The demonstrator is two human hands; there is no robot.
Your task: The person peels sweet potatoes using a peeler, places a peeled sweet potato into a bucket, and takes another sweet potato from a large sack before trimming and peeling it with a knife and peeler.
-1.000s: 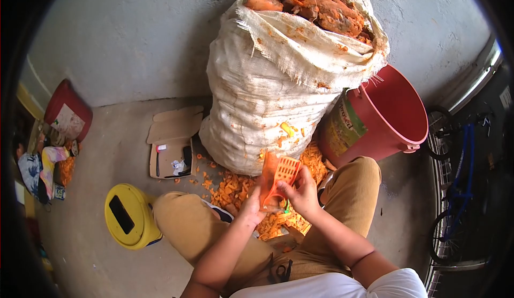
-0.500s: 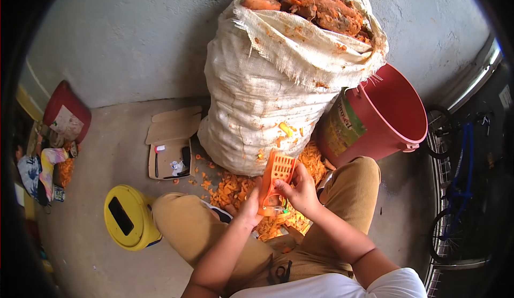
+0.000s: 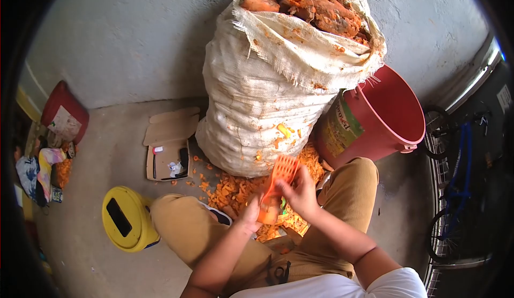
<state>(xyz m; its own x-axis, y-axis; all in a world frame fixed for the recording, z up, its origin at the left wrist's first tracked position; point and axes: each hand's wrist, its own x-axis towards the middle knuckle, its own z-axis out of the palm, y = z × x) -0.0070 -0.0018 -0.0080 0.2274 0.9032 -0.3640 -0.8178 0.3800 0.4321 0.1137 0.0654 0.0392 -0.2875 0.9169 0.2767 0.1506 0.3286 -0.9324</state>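
Observation:
Between my two hands is an orange plastic tool (image 3: 284, 170) with a slotted, perforated face, tilted up toward the sack. My left hand (image 3: 250, 212) is closed round its lower left side. On its right side, my right hand (image 3: 301, 195) grips it with the thumb across the front. The tool's lower part is blurred. Orange peelings (image 3: 230, 192) lie on the floor below and beyond my hands. Just past them stands a large white woven sack (image 3: 257, 100), filled at the top with rough orange-brown roots (image 3: 334, 15).
A red bucket (image 3: 393, 105) stands right of the sack. An open cardboard box (image 3: 170, 137) lies to its left. Nearer me is a yellow tub (image 3: 140, 228) with a black phone (image 3: 119, 217) on its lid. A blue bicycle (image 3: 459, 191) is at far right.
The orange tool has tilted and turned a little in my hands, and its lower end has blurred. Both hands keep hold of it. The whole view has shifted slightly.

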